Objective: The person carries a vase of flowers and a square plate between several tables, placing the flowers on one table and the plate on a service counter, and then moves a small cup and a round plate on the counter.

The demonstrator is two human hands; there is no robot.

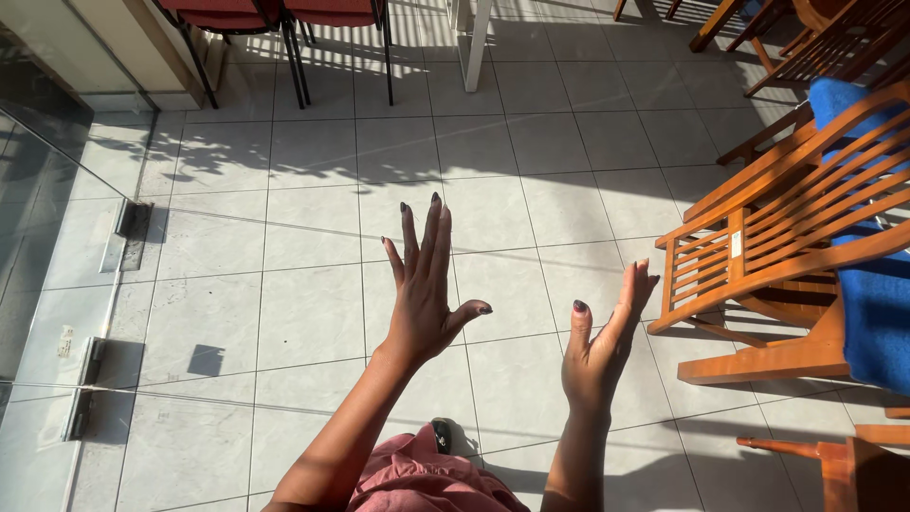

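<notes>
My left hand (424,284) is raised in front of me over the tiled floor, back of the hand up, fingers straight and close together, thumb out to the right. It holds nothing. My right hand (607,337) is up beside it, turned edge-on with fingers extended and thumb raised, also holding nothing. Both have dark painted nails. The hands are apart and touch no object. Pink clothing (427,479) shows below my arms.
A wooden slatted chair (773,237) with a blue cushion (877,322) stands at the right, close to my right hand. Red chairs with black legs (294,28) are at the back. A glass door panel (43,284) runs along the left. White table legs (474,43) stand far back.
</notes>
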